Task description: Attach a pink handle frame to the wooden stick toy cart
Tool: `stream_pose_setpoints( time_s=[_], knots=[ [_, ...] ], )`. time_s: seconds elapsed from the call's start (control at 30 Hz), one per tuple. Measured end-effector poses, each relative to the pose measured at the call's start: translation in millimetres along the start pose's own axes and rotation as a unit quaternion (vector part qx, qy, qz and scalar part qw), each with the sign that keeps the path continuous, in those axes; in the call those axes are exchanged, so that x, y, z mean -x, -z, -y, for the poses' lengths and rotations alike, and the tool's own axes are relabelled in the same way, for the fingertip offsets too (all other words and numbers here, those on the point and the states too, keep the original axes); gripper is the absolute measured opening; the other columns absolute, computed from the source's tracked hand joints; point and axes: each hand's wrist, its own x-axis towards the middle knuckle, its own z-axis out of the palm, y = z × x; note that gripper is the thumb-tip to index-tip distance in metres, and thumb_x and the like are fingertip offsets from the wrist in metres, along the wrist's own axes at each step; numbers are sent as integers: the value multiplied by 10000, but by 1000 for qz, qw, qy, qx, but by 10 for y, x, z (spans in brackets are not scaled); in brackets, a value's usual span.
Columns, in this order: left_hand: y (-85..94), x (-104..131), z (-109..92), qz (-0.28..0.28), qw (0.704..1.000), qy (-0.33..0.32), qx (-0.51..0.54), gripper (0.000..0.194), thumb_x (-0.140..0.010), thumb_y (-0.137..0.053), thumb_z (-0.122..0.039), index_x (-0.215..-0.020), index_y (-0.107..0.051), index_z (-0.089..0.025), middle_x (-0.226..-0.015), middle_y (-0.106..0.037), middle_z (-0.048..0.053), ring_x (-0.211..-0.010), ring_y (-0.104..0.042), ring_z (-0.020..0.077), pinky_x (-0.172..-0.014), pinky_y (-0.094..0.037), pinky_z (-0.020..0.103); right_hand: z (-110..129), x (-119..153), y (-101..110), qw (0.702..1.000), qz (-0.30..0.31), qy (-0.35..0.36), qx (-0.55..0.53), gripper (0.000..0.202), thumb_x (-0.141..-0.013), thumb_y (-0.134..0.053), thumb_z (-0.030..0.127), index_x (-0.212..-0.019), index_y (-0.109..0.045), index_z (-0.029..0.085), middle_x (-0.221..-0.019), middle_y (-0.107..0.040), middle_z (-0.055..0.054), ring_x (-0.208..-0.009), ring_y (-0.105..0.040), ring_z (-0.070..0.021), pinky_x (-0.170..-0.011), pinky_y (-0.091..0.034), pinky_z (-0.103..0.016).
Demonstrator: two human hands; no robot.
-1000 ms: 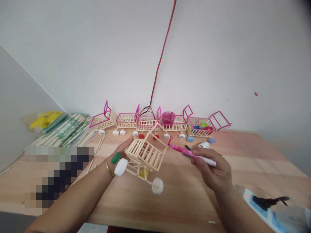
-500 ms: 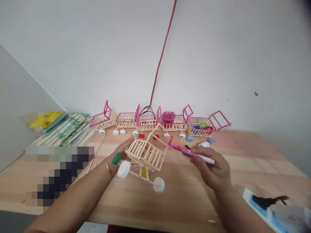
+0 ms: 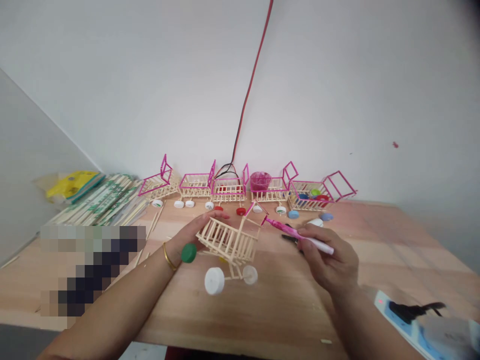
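Note:
A miniature cart made of thin wooden sticks [image 3: 228, 240], with bottle-cap wheels, is held up above the table by my left hand [image 3: 198, 227]. The fingers are closed on its far side and partly hidden by the slats. Two white caps and a green cap [image 3: 188, 253] show as wheels, and the cart is tilted. Its handle frame is partly pink. Between the fingers of my right hand [image 3: 332, 257] is a white paintbrush or marker [image 3: 300, 235] with a pink-stained front. The tip touches or nearly touches the handle frame's corner.
Several similar carts with pink rims [image 3: 197, 185] line the wall. A pink-stained cup [image 3: 260, 182] sits among them. Bundled sticks [image 3: 101, 200] and a yellow packet [image 3: 73, 185] lie at left. A power strip [image 3: 397, 320] is at right; a cable [image 3: 251, 85] hangs down the wall.
My left hand has turned the cart, so its wheels and handle sit at a different angle. The pink-tipped tool has shifted only slightly, staying by the handle frame.

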Motion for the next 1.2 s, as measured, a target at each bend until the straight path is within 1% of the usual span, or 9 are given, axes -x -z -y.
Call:
stream_pose_setpoints(
  time_s=[0.13, 0.27, 0.37, 0.53, 0.7, 0.8, 0.97, 1.07, 1.2],
  knots=[
    [-16, 14, -17, -25, 999, -18, -33, 597, -785, -732, -637, -1147, -663, -167, -1046, -707, 89, -866, -720, 223, -773, -590, 342, 68, -69, -14, 999, 0, 32, 35, 138, -889, -644, 155, -986, -691, 240, -772, -725, -9, -628, -690, -152, -581, -530, -244],
    [-35, 40, -43, -15, 998, -22, -59, 618, -803, -706, -646, -1188, -624, -169, -1048, -705, 101, -893, -736, 259, -779, -587, 362, 96, -107, -29, 996, -1, 73, 59, 167, -881, -639, 140, -1007, -675, 243, -792, -739, -21, -688, -723, -172, -634, -566, -257],
    [-56, 51, -59, -13, 996, -27, -78, 625, -810, -696, -651, -1194, -605, -166, -1040, -703, 105, -870, -729, 246, -755, -576, 339, 86, -110, -38, 994, -3, 86, 73, 174, -879, -642, 148, -1021, -677, 243, -816, -752, -29, -711, -736, -181, -651, -577, -265],
    [-88, 54, -75, -11, 993, -34, -110, 710, -763, -705, -708, -1192, -596, -152, -1055, -686, 116, -844, -705, 228, -719, -550, 309, 81, -118, -47, 993, 4, 87, 85, 149, -885, -641, 167, -1005, -681, 247, -815, -759, -27, -685, -734, -179, -636, -570, -268],
    [-101, 52, -73, -15, 993, -36, -113, 697, -736, -743, -688, -1176, -600, -165, -1050, -671, 125, -822, -692, 235, -666, -527, 293, 92, -134, -50, 991, 35, 91, 87, 140, -888, -633, 167, -995, -683, 243, -782, -747, -24, -649, -714, -176, -619, -558, -277],
    [-101, 46, -57, -24, 991, -48, -121, 696, -716, -766, -678, -1163, -613, -167, -1029, -667, 111, -825, -674, 230, -680, -515, 291, 104, -146, -53, 991, 50, 92, 84, 121, -891, -622, 175, -969, -687, 239, -751, -735, -19, -630, -701, -173, -595, -544, -276],
    [-133, 66, -58, -34, 986, -65, -153, 695, -710, -770, -679, -1167, -630, -175, -1042, -659, 94, -845, -645, 227, -703, -498, 290, 140, -167, -57, 986, 63, 116, 97, 95, -907, -598, 178, -938, -670, 231, -672, -689, -4, -561, -645, -156, -545, -501, -267],
    [-191, 99, -95, -42, 977, -82, -192, 682, -722, -756, -685, -1164, -645, -179, -1053, -657, 94, -875, -630, 232, -725, -489, 290, 135, -163, -61, 985, 56, 121, 112, 93, -907, -602, 176, -953, -664, 228, -693, -696, -11, -580, -652, -160, -549, -500, -268],
    [-258, 123, -143, -42, 966, -106, -234, 666, -723, -750, -694, -1143, -663, -185, -1037, -650, 81, -895, -618, 234, -769, -488, 307, 101, -137, -62, 982, 25, 122, 141, 119, -901, -614, 170, -987, -661, 237, -736, -716, -20, -615, -674, -169, -586, -519, -280]
  ],
)
